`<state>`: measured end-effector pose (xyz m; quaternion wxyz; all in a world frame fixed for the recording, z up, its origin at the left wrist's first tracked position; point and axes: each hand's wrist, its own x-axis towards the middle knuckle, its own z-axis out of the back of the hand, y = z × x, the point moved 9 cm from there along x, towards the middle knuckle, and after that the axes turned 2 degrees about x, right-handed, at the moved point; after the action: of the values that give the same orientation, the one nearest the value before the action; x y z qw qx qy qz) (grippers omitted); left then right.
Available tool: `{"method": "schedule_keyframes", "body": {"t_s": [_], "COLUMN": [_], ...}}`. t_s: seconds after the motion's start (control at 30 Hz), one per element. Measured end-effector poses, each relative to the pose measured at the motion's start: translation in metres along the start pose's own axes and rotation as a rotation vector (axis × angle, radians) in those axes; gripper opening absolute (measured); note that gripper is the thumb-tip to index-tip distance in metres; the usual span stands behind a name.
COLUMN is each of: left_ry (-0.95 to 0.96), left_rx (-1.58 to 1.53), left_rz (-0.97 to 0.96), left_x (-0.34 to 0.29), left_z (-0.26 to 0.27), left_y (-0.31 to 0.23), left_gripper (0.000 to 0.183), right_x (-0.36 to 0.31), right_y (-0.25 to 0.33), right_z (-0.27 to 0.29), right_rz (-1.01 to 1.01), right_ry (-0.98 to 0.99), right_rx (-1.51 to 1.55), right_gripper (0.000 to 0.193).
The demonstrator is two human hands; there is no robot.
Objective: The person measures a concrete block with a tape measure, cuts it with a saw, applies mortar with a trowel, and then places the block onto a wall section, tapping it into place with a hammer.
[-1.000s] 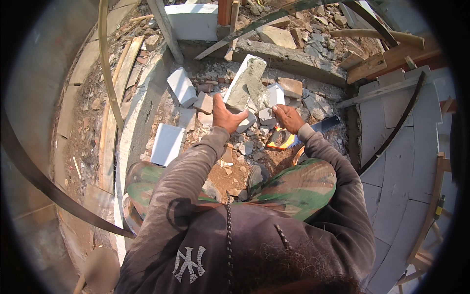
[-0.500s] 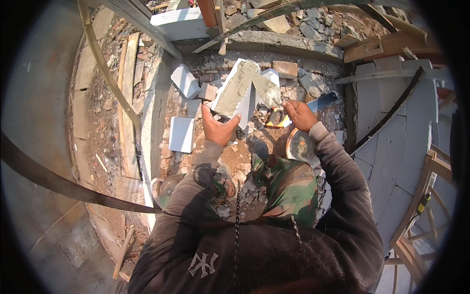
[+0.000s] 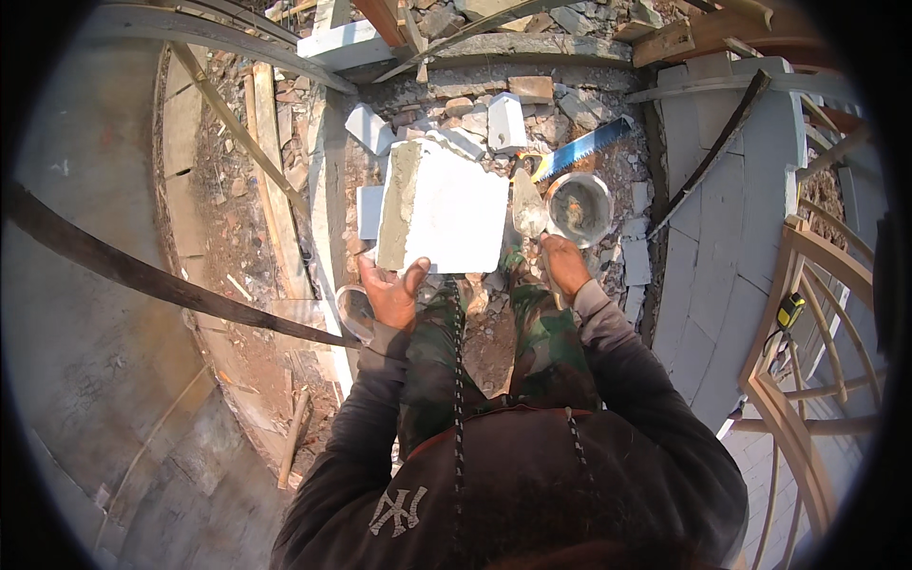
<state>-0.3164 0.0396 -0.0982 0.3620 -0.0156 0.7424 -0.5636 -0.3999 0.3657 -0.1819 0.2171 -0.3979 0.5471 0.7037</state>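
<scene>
In the head view, I held a white block (image 3: 448, 214) up over the rubble ground (image 3: 487, 356), my left hand (image 3: 389, 294) gripping its lower left corner with the thumb on the broad face, while my right hand (image 3: 566, 266) was closed around the handle of a trowel (image 3: 528, 207). Half a second earlier the block's narrow, coated side had faced up, with the trowel blade close by it; by this moment I had turned the bare broad face up, leaving the grey mortar (image 3: 397, 201) as a strip down the left side. The trowel stood off to the right, apart from the block and just beside a round pail (image 3: 598, 201); whether it touched the rim I could not tell. My trouser legs (image 3: 553, 351), sharply bent a second before, looked straighter beneath me. I judged that the spreading had at least paused on that side, and that the coated block needed careful handling, since soft mortar could slide or rub off. Beyond the pail lay a blue-bladed saw (image 3: 587, 150), and two loose white blocks (image 3: 505, 120) rested among the rubble farther out.
</scene>
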Motion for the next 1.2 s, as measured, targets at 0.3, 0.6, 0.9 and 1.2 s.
{"method": "schedule_keyframes", "body": {"t_s": [0.3, 0.6, 0.9, 1.2], "left_ry": [-0.024, 0.040, 0.140, 0.073], "left_rx": [0.202, 0.091, 0.122, 0.280], "left_rz": [-0.093, -0.189, -0.235, -0.344], "left_x": [-0.058, -0.085, -0.114, -0.121], "left_z": [-0.043, -0.076, -0.099, -0.118], "left_y": [-0.101, -0.139, -0.191, -0.228], "left_gripper": [0.069, 0.071, 0.065, 0.064], "right_x": [-0.061, -0.140, -0.195, -0.239], "right_y": [0.064, 0.200, 0.294, 0.338], "right_z": [-0.022, 0.000, 0.073, 0.047], "right_rz": [-0.152, 0.715, 0.789, 1.046], "right_ry": [0.129, 0.108, -0.114, -0.359], "right_rx": [0.231, -0.336, -0.537, -0.811], "right_gripper": [0.035, 0.038, 0.029, 0.029]}}
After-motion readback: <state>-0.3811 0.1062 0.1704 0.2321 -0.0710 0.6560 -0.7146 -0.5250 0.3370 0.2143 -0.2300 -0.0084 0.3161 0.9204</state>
